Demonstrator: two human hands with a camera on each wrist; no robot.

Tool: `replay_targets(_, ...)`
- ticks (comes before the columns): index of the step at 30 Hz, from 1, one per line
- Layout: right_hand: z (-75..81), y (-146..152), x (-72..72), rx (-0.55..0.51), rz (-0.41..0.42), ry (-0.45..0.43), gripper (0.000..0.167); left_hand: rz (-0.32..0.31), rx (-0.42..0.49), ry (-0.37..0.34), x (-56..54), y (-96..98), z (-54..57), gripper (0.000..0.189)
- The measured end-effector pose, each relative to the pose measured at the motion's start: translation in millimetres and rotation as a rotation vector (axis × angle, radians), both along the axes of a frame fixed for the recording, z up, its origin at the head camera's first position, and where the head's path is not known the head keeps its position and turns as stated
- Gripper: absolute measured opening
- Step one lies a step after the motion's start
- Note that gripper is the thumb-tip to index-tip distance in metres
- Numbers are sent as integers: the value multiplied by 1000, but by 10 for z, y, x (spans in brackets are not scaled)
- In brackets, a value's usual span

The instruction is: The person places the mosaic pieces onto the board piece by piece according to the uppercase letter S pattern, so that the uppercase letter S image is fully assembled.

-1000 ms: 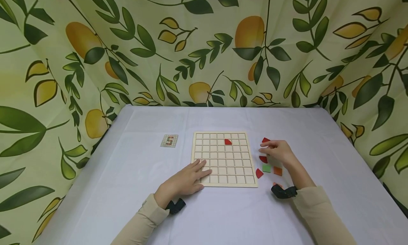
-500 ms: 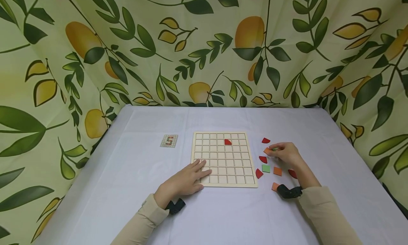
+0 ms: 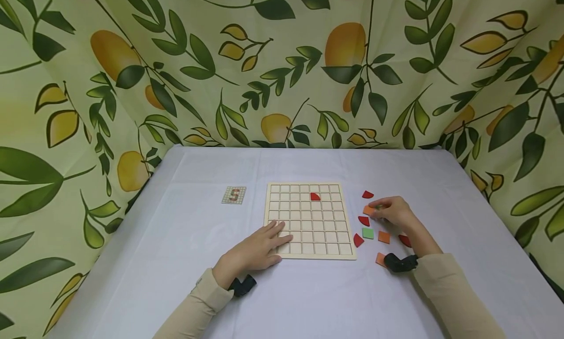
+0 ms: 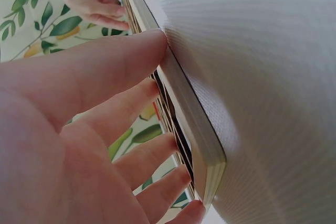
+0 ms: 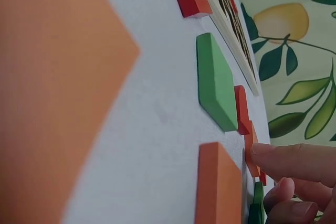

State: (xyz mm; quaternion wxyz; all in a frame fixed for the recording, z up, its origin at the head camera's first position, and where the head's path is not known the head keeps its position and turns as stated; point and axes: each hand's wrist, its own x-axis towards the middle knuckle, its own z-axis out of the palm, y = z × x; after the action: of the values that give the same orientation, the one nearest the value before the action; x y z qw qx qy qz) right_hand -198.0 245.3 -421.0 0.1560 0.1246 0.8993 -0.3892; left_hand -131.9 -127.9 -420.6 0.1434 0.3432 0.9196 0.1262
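Note:
My left hand [image 3: 257, 246] rests spread on the front left corner of a wooden grid board [image 3: 308, 226]. Its thumb lies along the board's edge [image 4: 191, 119] in the left wrist view. One red quarter-circle tile [image 3: 315, 196] sits in a cell of the second row. To the right of the board, my right hand [image 3: 394, 211] pinches an orange square tile [image 3: 367, 210] at table level. A green piece [image 5: 257, 200] lies close by the fingers in the right wrist view, mostly hidden.
Around the right hand lie red quarter-circle tiles [image 3: 358, 240], a green square tile [image 3: 367, 233] and another orange square [image 3: 384, 237]. An orange tile [image 3: 381, 259] is partly covered by the wrist camera. Left of the board lies a small pattern card [image 3: 234, 195] with an S figure.
My right hand has come back slightly toward me, uncovering a red tile at the far end. The orange tile at its fingertips has turned straighter. The left hand has stayed put.

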Motion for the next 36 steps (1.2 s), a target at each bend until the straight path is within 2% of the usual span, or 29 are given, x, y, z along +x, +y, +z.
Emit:
replay_targets(10,-13,44,-20,39,-32,2,42,-6,2,3,-2,8,-5,52)
replay_targets(17,-30,47,-46,62,-17,22,38,-3,1,4,10,12,19,51)
replay_targets(36,1,-63,-92,22,42,72,43,-5,-4,6,21,4,20,50)
